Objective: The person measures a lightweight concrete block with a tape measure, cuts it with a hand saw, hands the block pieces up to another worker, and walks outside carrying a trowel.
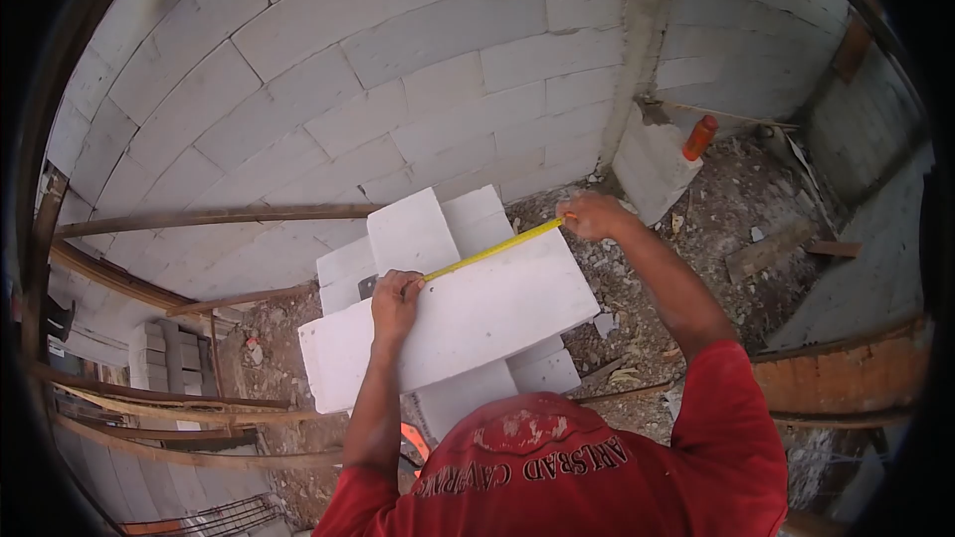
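Basically, wall of pale grey rectangular blocks (418, 40) fills the background, biggest item. Rubble-strewn brown ground (647, 288) below it. Long thin wooden poles (219, 217) at left, running toward the block pile. Wearer's red T-shirt with dark lettering (597, 477) at bottom, in front of the pile.

Long white rectangular block (487, 313) lies on top of other white blocks (463, 398), set slantwise, its right end farther from the wearer. Shorter white block (410, 229) just beyond its far edge. Pale upright block (649, 169) near the wall at right, orange-red cylindrical bottle (700, 137) on its top.

Right hand (594, 216) at the long block's far right corner, fingers curled together, pinching one end of the yellow tape measure strip (492, 252). Left hand (396, 296) on the block near its far edge, fingers bent and pressed close, pinching the strip's other end. Strip is straight between the hands, along that far edge. Small dark grey piece (368, 286) right beside left fingers; can't tell if gripped.
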The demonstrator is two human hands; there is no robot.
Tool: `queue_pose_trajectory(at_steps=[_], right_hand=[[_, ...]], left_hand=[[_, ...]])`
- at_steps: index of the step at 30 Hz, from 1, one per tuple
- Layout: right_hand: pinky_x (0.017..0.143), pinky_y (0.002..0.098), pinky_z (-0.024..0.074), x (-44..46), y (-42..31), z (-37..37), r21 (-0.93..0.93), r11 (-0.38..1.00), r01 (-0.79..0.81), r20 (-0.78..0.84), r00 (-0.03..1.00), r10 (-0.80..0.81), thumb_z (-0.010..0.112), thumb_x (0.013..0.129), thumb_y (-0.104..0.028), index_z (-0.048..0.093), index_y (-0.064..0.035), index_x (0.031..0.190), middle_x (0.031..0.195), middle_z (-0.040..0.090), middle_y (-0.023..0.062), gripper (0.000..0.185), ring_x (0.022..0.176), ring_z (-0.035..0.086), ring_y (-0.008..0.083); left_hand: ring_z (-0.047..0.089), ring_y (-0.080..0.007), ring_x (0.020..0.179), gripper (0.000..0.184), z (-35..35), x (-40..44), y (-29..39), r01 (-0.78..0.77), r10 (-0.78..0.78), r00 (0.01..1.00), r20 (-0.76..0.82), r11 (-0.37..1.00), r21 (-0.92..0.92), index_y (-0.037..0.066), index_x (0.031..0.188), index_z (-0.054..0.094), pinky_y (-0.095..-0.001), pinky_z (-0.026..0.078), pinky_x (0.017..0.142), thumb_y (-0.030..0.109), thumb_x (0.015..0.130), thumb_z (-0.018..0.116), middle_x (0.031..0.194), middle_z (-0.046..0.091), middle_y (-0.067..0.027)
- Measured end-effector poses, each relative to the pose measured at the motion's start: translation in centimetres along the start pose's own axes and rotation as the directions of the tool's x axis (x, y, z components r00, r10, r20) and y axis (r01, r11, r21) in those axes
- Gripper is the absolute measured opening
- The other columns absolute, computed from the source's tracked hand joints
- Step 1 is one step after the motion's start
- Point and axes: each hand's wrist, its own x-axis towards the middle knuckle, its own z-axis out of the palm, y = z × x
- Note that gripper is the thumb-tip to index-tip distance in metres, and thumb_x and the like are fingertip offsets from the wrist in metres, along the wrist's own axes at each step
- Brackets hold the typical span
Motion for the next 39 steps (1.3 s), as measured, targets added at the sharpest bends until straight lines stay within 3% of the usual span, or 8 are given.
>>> queue_pose_trajectory(at_steps=[11,15,21,24,27,33,36,39], right_hand=[[0.081,0.0521,0.053,0.9,0.6,0.5,0.045,0.999,0.023,0.006,1.0,-0.023,0.056,0.089,-0.033,0.069,-0.0197,0.098,0.101,0.071,0.0131,0.021,0.099,0.067,0.0375],[0.077,0.0503,0.0517,1.4,0.6,0.3,0.121,0.99,0.068,0.017,0.997,-0.071,0.057,0.087,-0.029,0.07,-0.017,0.095,0.093,0.072,0.0143,0.019,0.091,0.067,0.0388],[0.078,0.0467,0.0528,2.0,0.3,-1.1,0.196,0.98,0.028,0.089,0.995,-0.046,0.056,0.084,-0.024,0.073,-0.0148,0.096,0.095,0.073,0.0145,0.022,0.092,0.068,0.0365],[0.077,0.0478,0.0521,2.4,0.8,-1.3,0.239,0.968,0.07,0.087,0.992,-0.094,0.059,0.084,-0.028,0.071,-0.0109,0.1,0.09,0.072,0.0184,0.026,0.085,0.067,0.0378],[0.078,0.0477,0.052,1.8,0.1,-2.4,0.253,0.967,0.025,0.152,0.986,-0.065,0.059,0.085,-0.027,0.071,-0.0101,0.101,0.092,0.072,0.0191,0.026,0.087,0.067,0.0384],[0.081,0.0457,0.0532,2.9,0.8,-0.5,0.202,0.975,0.096,0.083,0.99,-0.114,0.057,0.084,-0.022,0.074,-0.013,0.098,0.097,0.074,0.0154,0.024,0.093,0.068,0.0363],[0.077,0.0479,0.051,3.1,0.7,-0.6,0.217,0.973,0.081,0.105,0.989,-0.106,0.059,0.085,-0.026,0.07,-0.0087,0.096,0.092,0.071,0.0197,0.023,0.085,0.065,0.0391],[0.078,0.0471,0.0516,3.4,0.7,-0.8,0.21,0.977,0.032,0.166,0.984,-0.068,0.06,0.085,-0.025,0.071,-0.0089,0.099,0.094,0.072,0.0194,0.024,0.086,0.067,0.0381]], left_hand=[[0.061,-0.0327,0.09,0.01,4.3,2.1,2.8,-0.186,0.176,0.982,0.072,0.968,0.17,0.011,0.093,0.076,-0.0445,0.048,0.083,0.02,0.089,0.073,0.093,0.068,-0.0077],[0.061,-0.0346,0.089,0.008,5.2,2.5,2.2,-0.155,0.154,0.988,0.021,0.984,0.09,0.009,0.09,0.073,-0.0462,0.048,0.082,0.017,0.089,0.071,0.093,0.067,-0.0101],[0.061,-0.0371,0.089,0.005,4.6,2.0,2.3,-0.177,0.177,0.984,0.002,0.982,0.071,0.005,0.09,0.07,-0.0471,0.049,0.081,0.009,0.088,0.071,0.094,0.066,-0.0134],[0.06,-0.0376,0.09,0.004,4.2,2.2,2.0,-0.162,0.161,0.987,0.032,0.984,0.067,0.005,0.09,0.07,-0.0472,0.05,0.082,0.008,0.087,0.071,0.094,0.066,-0.0139],[0.061,-0.0382,0.091,0.005,4.1,2.4,2.0,-0.169,0.164,0.984,0.063,0.981,0.093,0.004,0.09,0.07,-0.0473,0.05,0.082,0.008,0.088,0.071,0.095,0.066,-0.0143],[0.063,-0.0374,0.091,0.008,3.8,2.3,2.8,-0.075,0.07,0.996,0.058,0.994,0.077,0.001,0.092,0.07,-0.0461,0.05,0.082,0.008,0.089,0.068,0.093,0.065,-0.0167],[0.063,-0.0373,0.089,0.007,3.8,2.5,2.6,-0.072,0.068,0.996,0.059,0.994,0.076,0.001,0.091,0.07,-0.0459,0.05,0.081,0.008,0.089,0.068,0.092,0.064,-0.0169],[0.063,-0.0379,0.09,0.006,3.7,2.5,2.5,-0.069,0.062,0.995,0.074,0.992,0.103,0.002,0.09,0.07,-0.0463,0.05,0.081,0.007,0.088,0.069,0.092,0.064,-0.0168]])
